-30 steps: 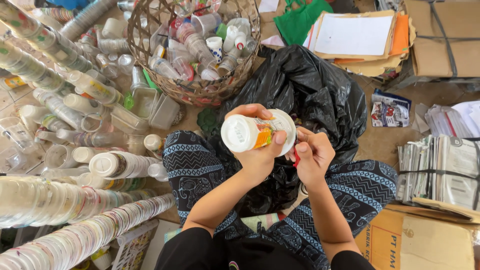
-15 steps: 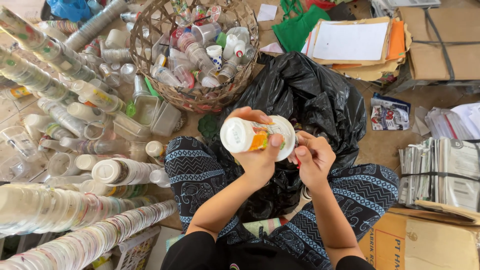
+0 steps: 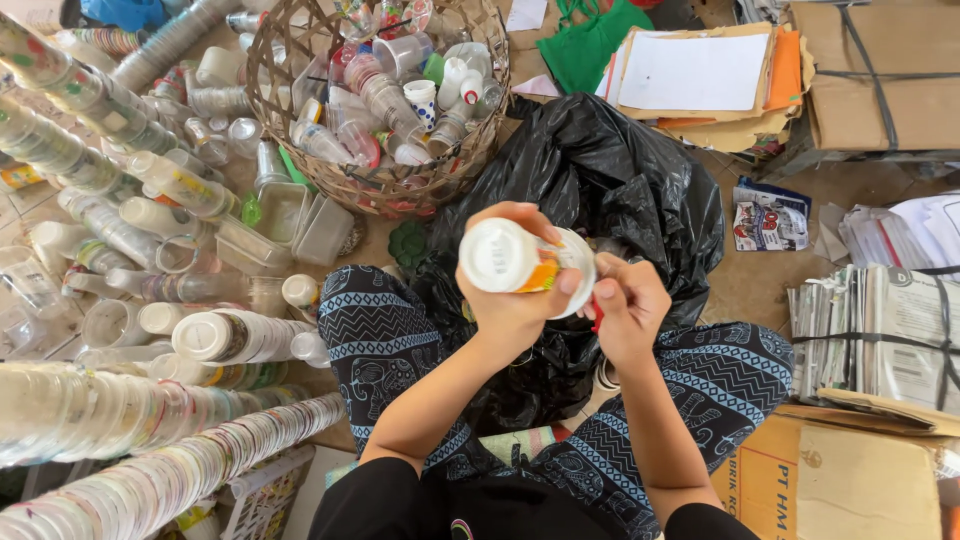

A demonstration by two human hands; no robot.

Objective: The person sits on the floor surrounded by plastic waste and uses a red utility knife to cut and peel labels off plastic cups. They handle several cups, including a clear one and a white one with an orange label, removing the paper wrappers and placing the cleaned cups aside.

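My left hand [image 3: 517, 300] grips a white plastic cup [image 3: 503, 257] with an orange band, its base turned towards the camera. A second white cup [image 3: 577, 258] sits just behind it. My right hand [image 3: 628, 305] pinches at the side of the cups, and something small and red [image 3: 597, 314] shows between its fingers. Both hands hover over a black plastic bag [image 3: 610, 190] that lies between my knees, which are in blue patterned trousers [image 3: 372, 340].
A woven basket [image 3: 380, 190] full of used cups stands at the top centre. Long stacks of nested plastic cups [image 3: 120, 490] and loose cups fill the left side. Bundled papers [image 3: 880, 330], cardboard [image 3: 880, 70] and folders [image 3: 700, 75] lie to the right and top right.
The view has shifted slightly; the cups in my hands have dropped a little lower in the picture. My right hand keeps working at the cup's side.
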